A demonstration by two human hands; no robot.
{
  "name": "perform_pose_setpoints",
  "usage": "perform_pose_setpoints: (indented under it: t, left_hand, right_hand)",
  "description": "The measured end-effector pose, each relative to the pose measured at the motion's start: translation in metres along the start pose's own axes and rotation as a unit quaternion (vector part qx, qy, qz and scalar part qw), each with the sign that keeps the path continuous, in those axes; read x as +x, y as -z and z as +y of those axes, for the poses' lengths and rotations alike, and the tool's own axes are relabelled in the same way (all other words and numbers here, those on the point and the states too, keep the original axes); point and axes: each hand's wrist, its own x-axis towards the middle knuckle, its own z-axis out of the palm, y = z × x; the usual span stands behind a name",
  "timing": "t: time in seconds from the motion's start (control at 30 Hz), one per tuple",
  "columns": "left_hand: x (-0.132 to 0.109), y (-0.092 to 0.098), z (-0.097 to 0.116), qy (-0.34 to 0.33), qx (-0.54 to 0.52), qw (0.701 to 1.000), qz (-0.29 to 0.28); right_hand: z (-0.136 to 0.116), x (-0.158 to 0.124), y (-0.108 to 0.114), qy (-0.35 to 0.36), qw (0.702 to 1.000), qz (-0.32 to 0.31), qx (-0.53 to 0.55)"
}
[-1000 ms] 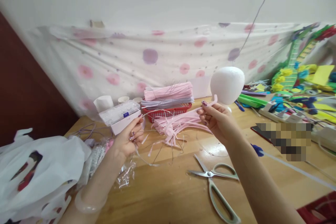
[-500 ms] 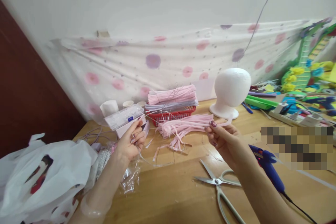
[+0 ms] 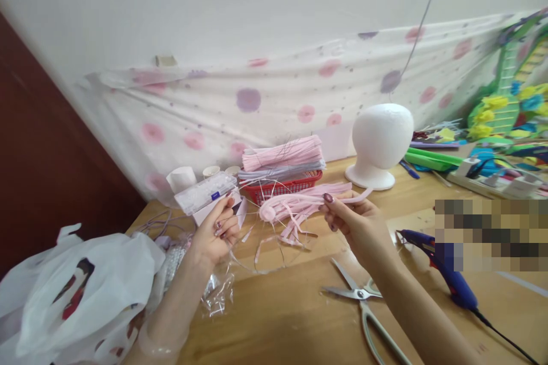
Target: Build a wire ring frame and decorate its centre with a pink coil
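Note:
Closed in a pinch, my left hand (image 3: 219, 231) grips the left side of a thin wire frame (image 3: 261, 271), a rough ring with spokes held above the table. At the middle of the spokes sits a small pink coil (image 3: 268, 214). A soft pink strip (image 3: 295, 198) runs from the coil to my right hand (image 3: 353, 222), whose thumb and fingers pinch it; its free end pokes out beyond the knuckles. Behind the frame lies a bundle of pink strips (image 3: 338, 188), partly hidden by it. Open-bladed scissors (image 3: 362, 295) rest below my right hand.
A white foam head (image 3: 381, 140) stands behind my right hand. A red basket (image 3: 286, 185) holds pink and grey strips. At right lie a blue glue gun (image 3: 447, 271) with its cord and a power strip (image 3: 492, 182). A white plastic bag (image 3: 98, 285) sits at left, near a clear organiser box (image 3: 203, 191).
My right hand has moved left along the pink strip, toward the coil. The coil now shows more clearly at the frame's middle. My left hand keeps its pinch; the view has shifted slightly.

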Motion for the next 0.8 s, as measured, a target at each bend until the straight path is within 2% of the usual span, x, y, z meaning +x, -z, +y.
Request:
perform_pose_setpoints:
  t: [0.17, 0.3, 0.4, 0.5, 0.67, 0.8]
  left_hand:
    - [-0.001, -0.001, 0.000, -0.014, -0.025, 1.000, 0.009]
    - [0.003, 0.003, 0.001, -0.026, -0.042, 0.999, 0.015]
    - [0.006, 0.007, 0.002, -0.038, -0.051, 0.998, 0.020]
    - [0.010, 0.011, 0.003, -0.056, -0.060, 0.996, 0.026]
    - [0.013, 0.015, 0.004, -0.087, -0.071, 0.993, 0.042]
    - [0.011, 0.013, 0.003, -0.107, -0.076, 0.990, 0.054]
  right_hand:
    - [0.005, -0.006, 0.003, 0.044, 0.998, -0.003, -0.043]
    - [0.008, -0.014, 0.004, 0.120, 0.986, -0.007, -0.119]
    - [0.011, -0.021, 0.006, 0.193, 0.964, -0.017, -0.184]
    - [0.014, -0.028, 0.008, 0.269, 0.929, -0.034, -0.253]
    - [0.015, -0.042, 0.005, 0.279, 0.906, -0.065, -0.313]
    - [0.011, -0.047, -0.002, 0.330, 0.872, -0.128, -0.337]
